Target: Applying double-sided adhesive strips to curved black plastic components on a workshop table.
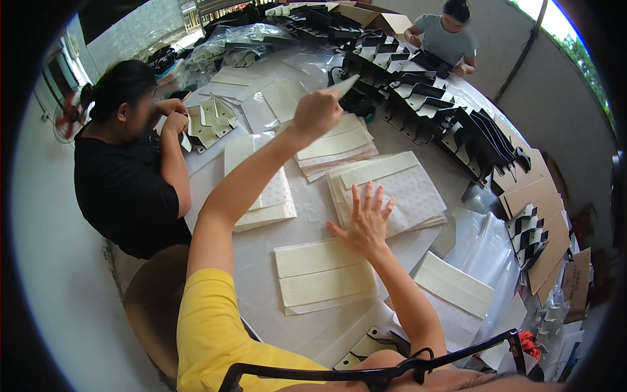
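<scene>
My left arm reaches far across the table, and my left hand is closed around a thin pale flat piece that sticks out past the fingers to a point. What kind of piece it is, I cannot make out. With fingers spread, my right hand lies on a stack of white patterned sheets topped by a cream strip. Just in front of me is another pile of cream strips on sheets. Further stacks of sheets lie beneath and beside my left forearm, including one to its left.
On the left a person in black handles a cream bracket. Across the table another person holds a black part. Rows of black and cream brackets line the far right. Clear plastic bags and cardboard lie at right.
</scene>
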Action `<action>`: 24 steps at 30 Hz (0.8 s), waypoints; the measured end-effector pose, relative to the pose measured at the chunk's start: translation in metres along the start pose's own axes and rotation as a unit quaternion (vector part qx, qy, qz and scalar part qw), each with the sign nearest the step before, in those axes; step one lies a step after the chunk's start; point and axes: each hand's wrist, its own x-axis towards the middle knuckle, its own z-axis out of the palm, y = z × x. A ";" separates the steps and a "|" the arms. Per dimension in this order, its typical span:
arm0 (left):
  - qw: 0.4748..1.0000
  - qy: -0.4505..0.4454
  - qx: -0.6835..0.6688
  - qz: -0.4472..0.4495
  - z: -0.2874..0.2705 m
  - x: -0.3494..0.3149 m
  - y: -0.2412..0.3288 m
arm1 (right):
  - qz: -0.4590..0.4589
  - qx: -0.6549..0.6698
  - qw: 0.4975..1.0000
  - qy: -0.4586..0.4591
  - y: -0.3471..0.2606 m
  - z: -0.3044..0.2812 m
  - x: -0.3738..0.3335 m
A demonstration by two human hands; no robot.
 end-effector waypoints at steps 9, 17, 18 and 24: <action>0.974 -0.063 -0.092 0.195 -0.146 -0.173 0.223 | 0.039 0.873 0.484 -0.038 0.041 -0.128 -0.061; 0.950 0.018 -0.295 0.100 -0.193 -0.226 0.319 | 0.175 0.722 0.656 -0.133 0.069 -0.233 -0.271; 0.957 0.047 -0.285 0.034 -0.185 -0.225 0.319 | 0.189 0.725 0.647 -0.142 0.074 -0.241 -0.294; 0.585 -0.344 -0.699 -0.226 -0.168 -0.272 0.329 | 0.227 0.706 0.643 -0.189 0.078 -0.250 -0.373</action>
